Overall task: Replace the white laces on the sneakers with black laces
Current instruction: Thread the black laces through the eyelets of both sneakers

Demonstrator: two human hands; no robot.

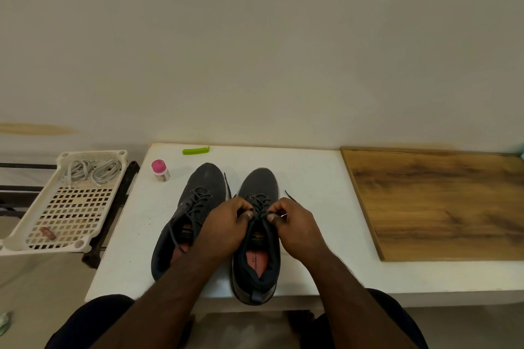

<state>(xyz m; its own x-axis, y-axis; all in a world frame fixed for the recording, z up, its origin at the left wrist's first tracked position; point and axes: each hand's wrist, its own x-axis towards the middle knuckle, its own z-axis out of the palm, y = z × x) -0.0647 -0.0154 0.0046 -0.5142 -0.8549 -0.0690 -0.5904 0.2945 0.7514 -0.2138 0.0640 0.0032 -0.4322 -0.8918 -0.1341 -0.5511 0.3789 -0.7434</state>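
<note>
- On our white table (312, 178) stand two dark sneakers (195, 207), toes away.
- Our left hand (226, 224) and right hand (295, 224) each pinch the black lace (262, 204) of the right sneaker (259, 235) — fingertips hide the knot.
- White laces (90, 170) lie bundled in the tray (37, 232).

Printing on the tongue label of the left sneaker (187, 231) and on the insole of the right sneaker (254, 258), both too small and blurred to read. Nothing else lettered anywhere.
</note>
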